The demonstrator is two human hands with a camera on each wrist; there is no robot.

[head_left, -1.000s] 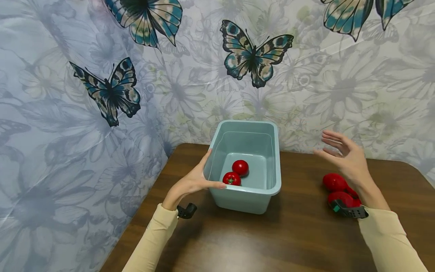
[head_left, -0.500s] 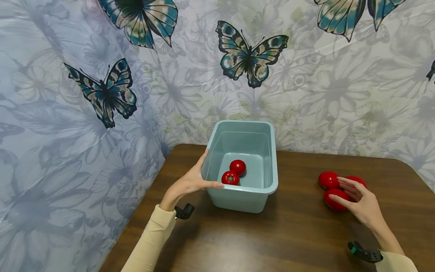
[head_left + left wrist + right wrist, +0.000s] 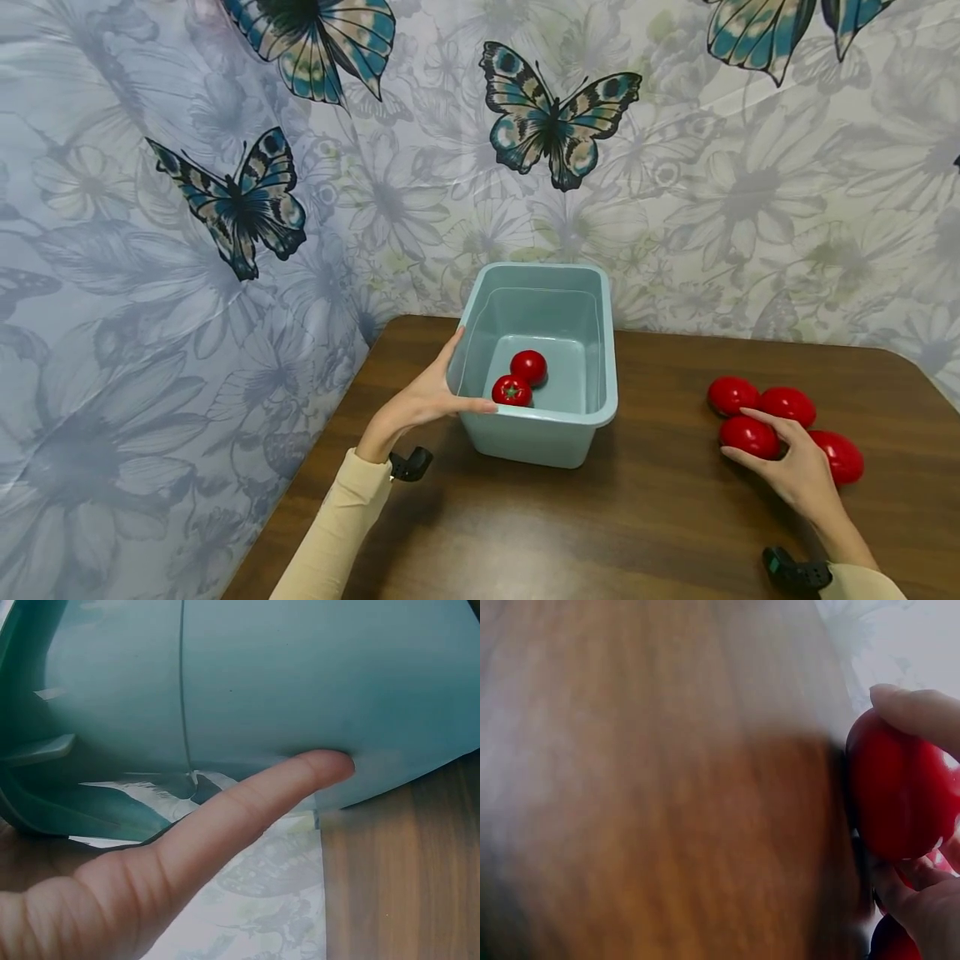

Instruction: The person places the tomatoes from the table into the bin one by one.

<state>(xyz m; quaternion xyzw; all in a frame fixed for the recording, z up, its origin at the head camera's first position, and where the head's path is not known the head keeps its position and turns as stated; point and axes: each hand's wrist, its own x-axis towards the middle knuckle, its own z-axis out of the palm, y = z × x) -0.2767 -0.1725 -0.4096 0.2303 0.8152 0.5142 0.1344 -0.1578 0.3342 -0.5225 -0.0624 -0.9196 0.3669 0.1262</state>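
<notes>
A light blue-green plastic bin (image 3: pixel 536 439) stands on the table. My left hand (image 3: pixel 423 400) holds its near left corner, thumb along the front rim and fingers at the left side. In the left wrist view, one finger (image 3: pixel 247 802) lies against the bin's outer wall. Two red tomatoes rest on the bin's floor, a rear tomato (image 3: pixel 528 367) and a front tomato (image 3: pixel 512 391) with a green stem mark. At the right, my right hand (image 3: pixel 798 471) grips another tomato (image 3: pixel 748 437) between thumb and fingers; the right wrist view shows this tomato (image 3: pixel 900 791) large.
Three more tomatoes lie round the right hand: one far left (image 3: pixel 733 396), one behind (image 3: pixel 787 405), one to its right (image 3: pixel 838 457). The brown wooden table (image 3: pixel 660 517) ends at a wall covering (image 3: pixel 420 217) with butterflies and flowers.
My right hand has come down from above the tomatoes, back toward me, and its fingers have closed round the nearest left one. The left hand and bin stay in place.
</notes>
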